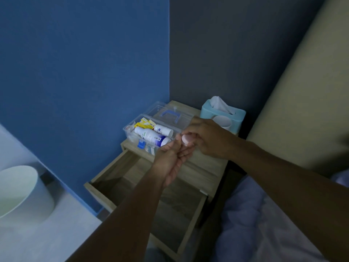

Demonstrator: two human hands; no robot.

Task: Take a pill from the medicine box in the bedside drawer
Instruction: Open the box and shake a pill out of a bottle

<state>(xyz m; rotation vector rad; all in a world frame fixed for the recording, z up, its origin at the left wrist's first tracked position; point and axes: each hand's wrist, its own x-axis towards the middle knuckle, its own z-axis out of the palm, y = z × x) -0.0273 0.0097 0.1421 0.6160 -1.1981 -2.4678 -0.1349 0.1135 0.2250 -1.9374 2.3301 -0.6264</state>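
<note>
Pink-capped bottle [187,139] between two hands; one drawer [151,188] open.

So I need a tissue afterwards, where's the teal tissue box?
The teal tissue box sits at the back right of the wooden bedside table, behind the right hand, beside the clear plastic medicine box.

Left hand [170,159] palm-up; right hand [205,137] pinching
</note>
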